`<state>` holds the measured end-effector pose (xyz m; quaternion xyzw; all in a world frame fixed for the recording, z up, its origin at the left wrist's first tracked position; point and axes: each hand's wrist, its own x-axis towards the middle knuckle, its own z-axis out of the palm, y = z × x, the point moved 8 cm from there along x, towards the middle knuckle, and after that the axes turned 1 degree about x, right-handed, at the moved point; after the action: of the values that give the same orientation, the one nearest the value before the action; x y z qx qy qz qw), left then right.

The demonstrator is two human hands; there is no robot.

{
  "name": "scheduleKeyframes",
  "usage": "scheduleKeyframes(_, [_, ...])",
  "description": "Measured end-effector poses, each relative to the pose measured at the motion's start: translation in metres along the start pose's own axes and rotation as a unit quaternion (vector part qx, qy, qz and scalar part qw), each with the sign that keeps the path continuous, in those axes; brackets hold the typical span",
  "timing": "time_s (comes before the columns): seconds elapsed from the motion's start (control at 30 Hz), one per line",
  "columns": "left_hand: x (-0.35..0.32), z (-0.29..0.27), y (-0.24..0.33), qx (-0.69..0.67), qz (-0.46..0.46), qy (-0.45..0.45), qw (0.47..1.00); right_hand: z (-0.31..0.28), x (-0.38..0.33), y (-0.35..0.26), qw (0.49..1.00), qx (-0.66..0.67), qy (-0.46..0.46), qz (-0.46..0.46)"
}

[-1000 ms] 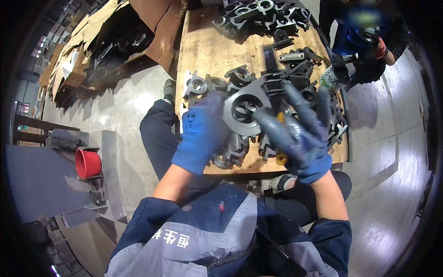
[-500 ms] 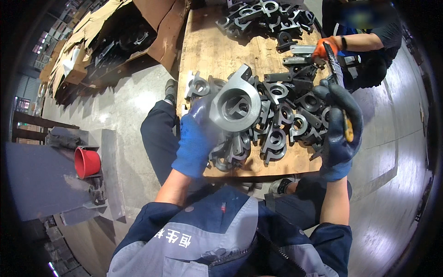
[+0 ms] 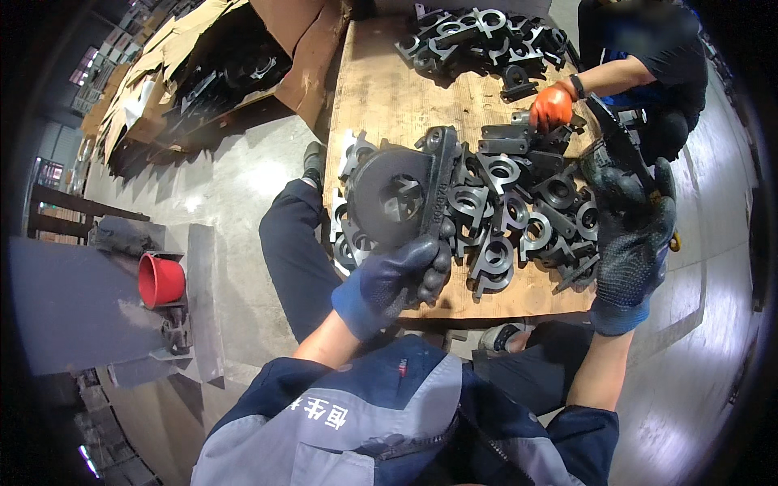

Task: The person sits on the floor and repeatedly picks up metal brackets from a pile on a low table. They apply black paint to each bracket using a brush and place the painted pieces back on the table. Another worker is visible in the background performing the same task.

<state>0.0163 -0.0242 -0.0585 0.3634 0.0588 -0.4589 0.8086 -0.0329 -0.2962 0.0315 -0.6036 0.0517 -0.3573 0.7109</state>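
Left hand [image 3: 397,279] grips the dark round casting [image 3: 397,198] from below, tilted up over the wooden bench [image 3: 389,97] so its face shows; right hand [image 3: 632,223] clutches a dark tool [image 3: 617,146].

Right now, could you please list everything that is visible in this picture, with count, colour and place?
metal casting: one, dark grey, round with a centre hole, held up over the near left of the table
loose castings: many, dark grey, piled on the near half of the table
far castings: many, black, heaped at the far end
wooden table: one, light brown, centre
cardboard sheets: several, brown, on the floor upper left
red bucket: one, left, by a grey bench
co-worker's hand: one, orange glove, far right of the table
left hand: blue glove, gripping the casting from below
right hand: dark glove, raised at the right edge, holding a dark tool
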Motion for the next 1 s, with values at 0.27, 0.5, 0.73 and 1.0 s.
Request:
scheduleKeyframes(0.27, [0.012,0.011,-0.012,-0.402,-0.111,-0.126,0.9,-0.015,0.005,-0.002,0.938,-0.332,0.012,-0.101])
scheduleKeyframes(0.5, [0.037,-0.024,-0.03,-0.219,-0.08,0.029,0.972,-0.046,0.004,0.023,0.986,0.025,0.117,0.118])
scheduleKeyframes(0.73, [0.057,-0.037,-0.048,0.024,-0.107,0.188,0.976,-0.058,0.003,0.02,0.971,-0.215,0.08,0.06])
scheduleKeyframes(1.0, [0.063,-0.012,-0.039,0.248,-0.059,0.117,0.96,-0.015,-0.017,0.064,0.968,-0.024,-0.035,0.248])
